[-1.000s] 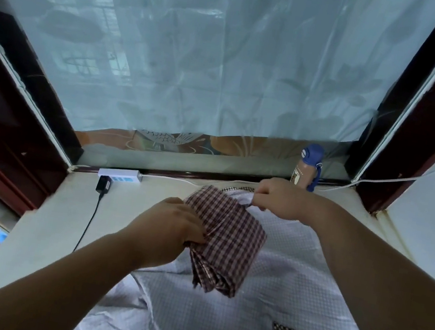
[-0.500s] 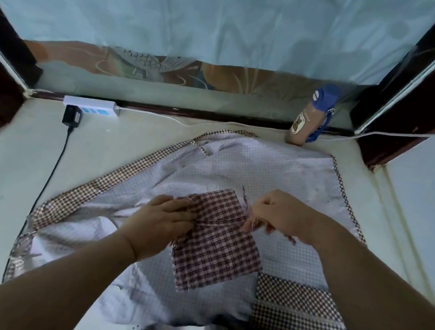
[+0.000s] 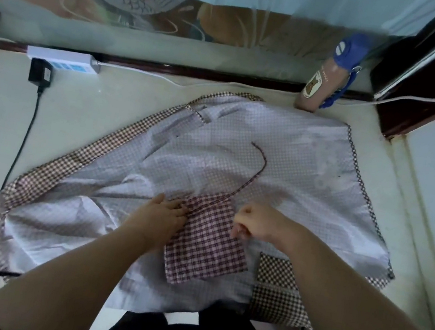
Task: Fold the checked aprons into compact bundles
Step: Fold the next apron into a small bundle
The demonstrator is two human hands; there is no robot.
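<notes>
Since 1 s ago the folded bundle (image 3: pixel 205 246) has come down from mid-air onto the spread apron (image 3: pixel 297 163), centre-near; its strap (image 3: pixel 259 172) now trails fwd. L hand (image 3: pixel 165 213): flat, fingers straight, pressing the bundle's left edge. Bundle's long axis runs near-to-far. R hand (image 3: pixel 255 223): fingers curled at its right edge; can't tell if pinching.

A folded apron bundle (image 3: pixel 207 238) lies on a spread apron (image 3: pixel 283 158) covering the table (image 3: pixel 88 120). The left hand (image 3: pixel 161 216) rests flat on the bundle's left edge, and the right hand (image 3: pixel 255 223) pinches its right edge. Behind the spread apron, a bottle (image 3: pixel 325 82) stands at the right and a power strip (image 3: pixel 64 60) lies at the left.
</notes>
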